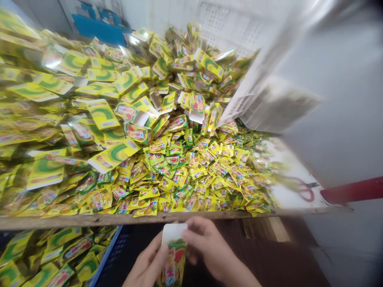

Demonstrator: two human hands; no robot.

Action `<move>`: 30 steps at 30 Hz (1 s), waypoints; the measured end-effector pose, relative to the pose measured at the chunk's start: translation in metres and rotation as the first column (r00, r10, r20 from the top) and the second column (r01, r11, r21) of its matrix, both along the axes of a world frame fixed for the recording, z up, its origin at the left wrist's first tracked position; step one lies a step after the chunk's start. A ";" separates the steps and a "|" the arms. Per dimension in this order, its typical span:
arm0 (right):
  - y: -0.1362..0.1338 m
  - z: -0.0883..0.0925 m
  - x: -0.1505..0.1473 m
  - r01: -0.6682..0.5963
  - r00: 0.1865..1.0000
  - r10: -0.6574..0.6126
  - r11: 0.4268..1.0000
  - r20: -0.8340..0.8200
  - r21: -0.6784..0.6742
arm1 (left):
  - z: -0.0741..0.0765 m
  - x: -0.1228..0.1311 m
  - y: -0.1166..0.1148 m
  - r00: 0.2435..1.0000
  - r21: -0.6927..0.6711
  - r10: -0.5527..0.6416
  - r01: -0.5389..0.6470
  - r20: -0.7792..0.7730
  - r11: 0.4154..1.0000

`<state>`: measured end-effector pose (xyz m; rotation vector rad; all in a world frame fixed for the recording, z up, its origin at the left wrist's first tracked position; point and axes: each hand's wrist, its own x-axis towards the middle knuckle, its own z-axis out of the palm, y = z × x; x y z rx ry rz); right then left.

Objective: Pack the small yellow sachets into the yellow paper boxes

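The table (119,219) bears a heap of yellow-green cartons (113,85) at far left and a bank of glossy sachets (197,171) nearer the middle, perhaps for easy reach. Near left, a blue crate (109,253) holds more packs. The left hand (151,259) wraps the held carton (175,263) between both hands, seemingly steadying it; the right hand (209,247) pinches its right edge beside the white flap (173,231) (fingertips partly blurred).

Packing workshop, heaped sachets (220,169), piled cartons (102,114), blue crate (108,255)
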<state>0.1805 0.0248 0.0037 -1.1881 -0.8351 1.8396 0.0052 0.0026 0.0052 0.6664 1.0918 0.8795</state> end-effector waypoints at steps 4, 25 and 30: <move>0.000 0.002 -0.009 -0.065 0.997 0.065 0.998 -0.029 -0.012 | 0.015 -0.005 0.006 0.971 -0.206 0.002 0.048 0.238 0.977; -0.002 0.007 -0.008 -0.056 0.926 -0.167 0.825 0.339 0.562 | -0.008 -0.024 0.013 0.900 0.484 0.050 0.186 -0.434 0.855; -0.016 0.005 0.001 -0.233 0.889 -0.125 0.703 0.440 0.671 | -0.017 -0.018 0.002 0.925 0.492 -0.052 0.247 -0.377 0.835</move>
